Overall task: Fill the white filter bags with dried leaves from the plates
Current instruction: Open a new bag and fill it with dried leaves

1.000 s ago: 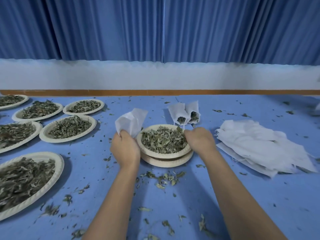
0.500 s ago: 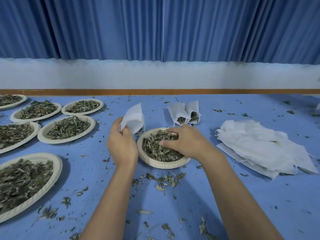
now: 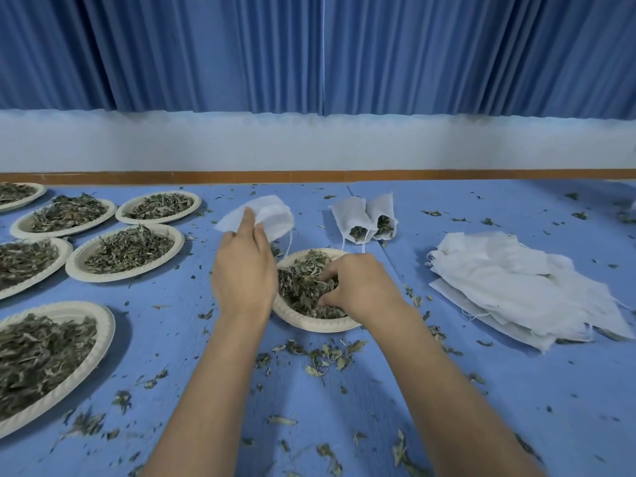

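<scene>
My left hand (image 3: 242, 273) holds an empty white filter bag (image 3: 266, 216) up just left of the middle plate (image 3: 309, 321), a pale paper plate of dried leaves (image 3: 303, 287). My right hand (image 3: 358, 287) is down in that plate, its fingers curled round a pinch of the leaves. Two filled filter bags (image 3: 364, 218) lie behind the plate with leaves showing at their mouths. A stack of empty white filter bags (image 3: 516, 287) lies to the right.
Several more paper plates of dried leaves (image 3: 127, 251) cover the left side of the blue table. Loose leaf bits (image 3: 323, 356) are scattered on the table around and in front of the middle plate. A blue curtain hangs behind.
My right hand moved from the plate's far right rim into the leaves and closed on some. My left hand raised the bag and shifted it right, closer to the plate.
</scene>
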Action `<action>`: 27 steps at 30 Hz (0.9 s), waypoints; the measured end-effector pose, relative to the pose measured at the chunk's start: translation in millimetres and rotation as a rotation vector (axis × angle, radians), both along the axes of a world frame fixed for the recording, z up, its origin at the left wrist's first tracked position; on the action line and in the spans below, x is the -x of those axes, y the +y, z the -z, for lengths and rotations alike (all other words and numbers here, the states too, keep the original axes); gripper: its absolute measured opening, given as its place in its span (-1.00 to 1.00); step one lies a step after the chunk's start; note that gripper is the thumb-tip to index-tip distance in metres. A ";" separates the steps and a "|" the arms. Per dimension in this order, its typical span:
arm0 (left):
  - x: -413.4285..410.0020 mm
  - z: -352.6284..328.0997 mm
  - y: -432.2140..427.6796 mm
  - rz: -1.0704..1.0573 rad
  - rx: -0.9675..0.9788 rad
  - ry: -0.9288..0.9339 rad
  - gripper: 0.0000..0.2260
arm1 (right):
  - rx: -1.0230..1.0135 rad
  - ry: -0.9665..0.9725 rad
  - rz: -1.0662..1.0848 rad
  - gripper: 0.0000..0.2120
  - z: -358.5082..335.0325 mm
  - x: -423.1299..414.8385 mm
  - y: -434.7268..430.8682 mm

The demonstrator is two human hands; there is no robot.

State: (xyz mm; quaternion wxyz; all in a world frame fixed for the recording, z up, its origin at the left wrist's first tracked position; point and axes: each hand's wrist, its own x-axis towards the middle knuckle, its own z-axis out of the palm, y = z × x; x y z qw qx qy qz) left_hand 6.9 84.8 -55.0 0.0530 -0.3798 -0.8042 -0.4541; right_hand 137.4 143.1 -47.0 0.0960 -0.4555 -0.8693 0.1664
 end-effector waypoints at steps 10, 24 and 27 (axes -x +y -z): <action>-16.9 11.8 4.9 0.036 -0.021 0.210 -0.71 | -0.053 0.430 0.125 -0.82 -2.7 -16.1 15.8; -29.1 15.2 9.1 0.033 -0.076 0.241 -0.85 | 0.037 0.613 0.197 -0.82 4.5 -14.4 14.1; -25.2 14.4 10.6 0.003 -0.146 0.124 -0.83 | 0.063 0.690 0.188 -0.85 1.1 -19.4 17.9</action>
